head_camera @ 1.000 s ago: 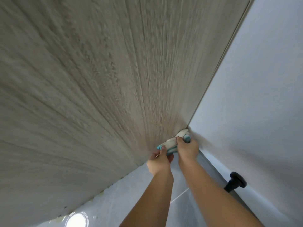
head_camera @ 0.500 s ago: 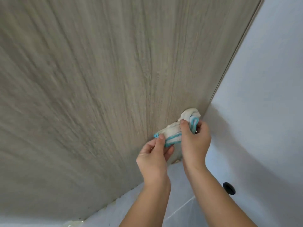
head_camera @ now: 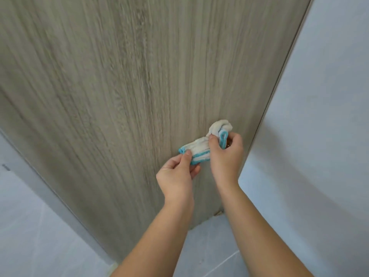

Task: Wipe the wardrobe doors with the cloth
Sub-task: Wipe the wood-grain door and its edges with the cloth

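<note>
Wall (head_camera: 319, 96): plain, pale blue-grey, filling the right side of the view.
Floor (head_camera: 209, 246): pale grey tiles, bottom centre, meeting the wall.
Grout line (head_camera: 225, 258): thin, light, diagonal across the floor.
Left surface (head_camera: 30, 226): pale grey, faint diagonal lines; small dark mark (head_camera: 6, 167) near its edge.

I have raised my left hand (head_camera: 176, 177), right hand (head_camera: 226, 154) and cloth (head_camera: 200, 149) from the door's (head_camera: 119, 96) bottom corner.

Cloth (head_camera: 201, 149) held between both hands in front of wardrobe door (head_camera: 119, 96), near its right edge. Left hand (head_camera: 175, 179) below-left of right hand (head_camera: 225, 156). Wall (head_camera: 319, 116) right of door; floor (head_camera: 30, 226) below.
</note>
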Available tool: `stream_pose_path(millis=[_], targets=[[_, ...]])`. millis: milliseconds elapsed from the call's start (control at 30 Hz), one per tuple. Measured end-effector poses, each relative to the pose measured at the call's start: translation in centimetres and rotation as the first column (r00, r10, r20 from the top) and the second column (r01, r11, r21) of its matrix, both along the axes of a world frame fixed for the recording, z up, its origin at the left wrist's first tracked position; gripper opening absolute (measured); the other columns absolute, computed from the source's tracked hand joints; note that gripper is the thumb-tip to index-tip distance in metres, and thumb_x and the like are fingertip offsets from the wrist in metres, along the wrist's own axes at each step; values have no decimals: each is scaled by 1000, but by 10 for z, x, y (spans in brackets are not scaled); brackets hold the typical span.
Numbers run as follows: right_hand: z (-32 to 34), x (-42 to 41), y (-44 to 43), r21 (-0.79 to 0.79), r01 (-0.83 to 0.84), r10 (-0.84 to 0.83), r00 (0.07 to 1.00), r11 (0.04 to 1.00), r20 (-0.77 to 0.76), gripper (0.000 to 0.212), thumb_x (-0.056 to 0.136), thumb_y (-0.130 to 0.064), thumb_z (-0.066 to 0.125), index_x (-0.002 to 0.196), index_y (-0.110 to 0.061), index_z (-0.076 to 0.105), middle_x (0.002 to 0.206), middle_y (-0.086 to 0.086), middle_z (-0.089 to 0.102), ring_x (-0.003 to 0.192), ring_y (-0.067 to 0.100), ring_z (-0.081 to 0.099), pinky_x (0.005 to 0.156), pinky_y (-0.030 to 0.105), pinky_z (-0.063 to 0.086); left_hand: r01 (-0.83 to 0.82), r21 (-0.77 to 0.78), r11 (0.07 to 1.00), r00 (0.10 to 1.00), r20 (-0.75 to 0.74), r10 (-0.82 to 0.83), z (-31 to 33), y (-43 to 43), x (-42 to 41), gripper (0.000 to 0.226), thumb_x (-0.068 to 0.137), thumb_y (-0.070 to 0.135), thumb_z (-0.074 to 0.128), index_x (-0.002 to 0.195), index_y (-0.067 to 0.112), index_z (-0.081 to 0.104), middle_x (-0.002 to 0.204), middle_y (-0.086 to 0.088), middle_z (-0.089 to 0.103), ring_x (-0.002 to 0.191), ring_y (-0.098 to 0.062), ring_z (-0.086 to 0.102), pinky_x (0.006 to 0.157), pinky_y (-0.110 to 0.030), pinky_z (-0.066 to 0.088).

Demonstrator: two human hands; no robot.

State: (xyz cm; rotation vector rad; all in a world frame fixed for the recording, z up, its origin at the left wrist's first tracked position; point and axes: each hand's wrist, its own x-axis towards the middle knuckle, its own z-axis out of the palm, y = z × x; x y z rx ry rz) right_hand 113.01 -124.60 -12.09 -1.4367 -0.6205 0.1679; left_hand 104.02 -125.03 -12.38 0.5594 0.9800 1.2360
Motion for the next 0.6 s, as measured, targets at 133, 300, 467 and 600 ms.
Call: stream_pose_path(millis=[133, 300, 467, 600], targets=[[-82, 1, -2, -172, 51, -63, 996, 984, -65, 15, 89, -18, 66, 93, -12, 53, 78, -9, 57, 67, -1, 54, 55, 4, 38, -33, -158, 987, 994, -109, 16, -66, -1, 6, 10, 88, 8, 71, 83, -1, 69, 79, -15, 72, 62, -16, 69, 55, -20, 56], [-221, 11, 0, -447, -20, -138, 938, 894, -317, 15, 88, -17, 67, 95, -7, 59, 90, 8, 63, 86, 28, 62, 72, 31, 47, -110, -369, 923, 960, -280, 2, -180, 4, 20, 10, 85, 9, 75, 81, 1, 71, 75, -15, 71, 66, -23, 69, 54, -25, 56], [-292, 24, 8, -602, -117, -206, 874, 790, -440, 16, 83, -16, 71, 93, -7, 64, 100, 20, 69, 92, 36, 65, 83, 44, 53, -107, -487, 867, 947, -317, -61, -247, 13, 31, 10, 84, 5, 75, 79, -3, 70, 66, -11, 66, 60, -23, 64, 66, -34, 58], [-295, 22, 6, -577, -84, -217, 875, 812, -432, 17, 84, -16, 70, 94, -8, 59, 96, 16, 67, 92, 34, 64, 82, 41, 51, -125, -450, 884, 920, -387, -67, -259, 11, 27, 14, 85, 7, 74, 72, 4, 69, 68, -12, 69, 62, -20, 68, 52, -22, 55]])
